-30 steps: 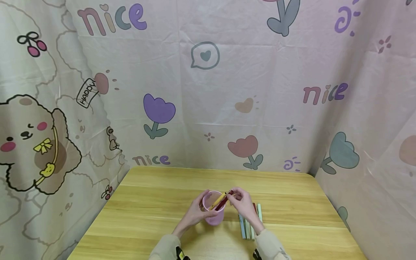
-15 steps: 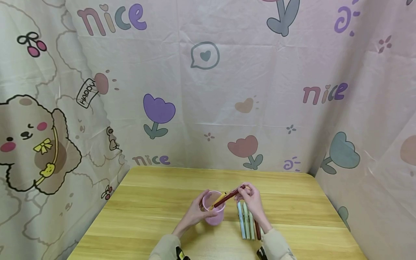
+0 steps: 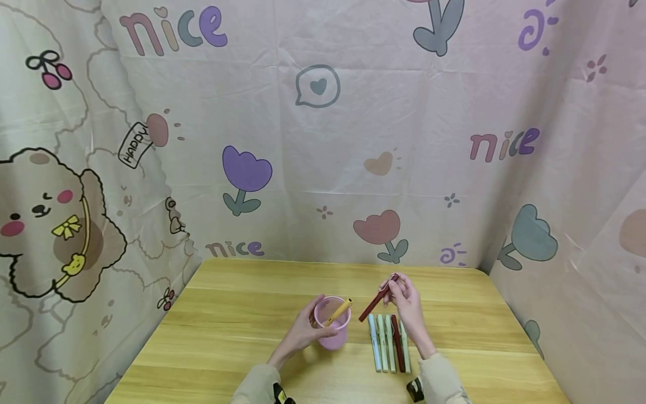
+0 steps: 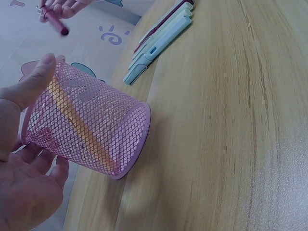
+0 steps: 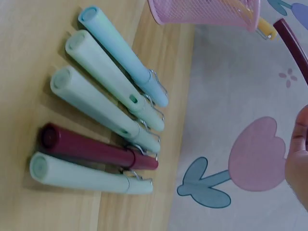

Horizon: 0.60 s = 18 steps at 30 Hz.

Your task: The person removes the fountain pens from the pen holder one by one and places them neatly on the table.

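Observation:
My left hand (image 3: 307,327) grips a pink mesh pen cup (image 4: 96,115), thumb on one side and fingers round the other. A yellow pen (image 3: 339,312) leans inside the cup, its capped end above the rim. My right hand (image 3: 406,297) pinches a dark red pen (image 3: 375,302) near its clip end, the other end slanting down to the left, above the table and apart from the cup. Close below that hand lie several pens side by side: a light blue pen (image 5: 122,53), pale green pens (image 5: 113,79) and another dark red pen (image 5: 96,147).
The wooden table (image 3: 242,292) runs back to a printed curtain (image 3: 313,140), which also hangs along both sides. A small black item (image 3: 415,389) shows at the right sleeve cuff.
My right hand has drawn the dark red pen up out of the cup and moved right with it. My left hand stays on the cup, where the yellow pen still leans.

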Tool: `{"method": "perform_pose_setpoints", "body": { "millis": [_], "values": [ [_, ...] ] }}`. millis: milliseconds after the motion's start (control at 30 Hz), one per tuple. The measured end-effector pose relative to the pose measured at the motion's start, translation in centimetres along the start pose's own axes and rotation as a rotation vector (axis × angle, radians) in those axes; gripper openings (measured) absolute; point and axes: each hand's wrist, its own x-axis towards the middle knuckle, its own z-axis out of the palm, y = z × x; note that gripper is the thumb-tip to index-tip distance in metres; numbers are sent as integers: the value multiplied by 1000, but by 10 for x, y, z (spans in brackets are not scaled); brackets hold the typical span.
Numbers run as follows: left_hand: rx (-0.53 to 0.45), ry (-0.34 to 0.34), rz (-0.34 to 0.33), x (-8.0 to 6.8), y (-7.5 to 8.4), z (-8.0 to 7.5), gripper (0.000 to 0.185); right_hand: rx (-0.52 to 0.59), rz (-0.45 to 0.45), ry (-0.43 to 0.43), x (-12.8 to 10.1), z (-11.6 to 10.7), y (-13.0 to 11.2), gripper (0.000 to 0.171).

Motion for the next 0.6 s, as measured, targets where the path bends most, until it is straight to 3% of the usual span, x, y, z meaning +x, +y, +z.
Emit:
{"method": "perform_pose_setpoints", "body": {
  "millis": [333,600],
  "values": [
    [-34,-8,-14,1,-1,-1,99,-74,66,41,1,-14,-5,17],
    [-31,-1,-15,1,0,0,98,-82,80,-7,-2,-24,-3,29]
  ]
}}
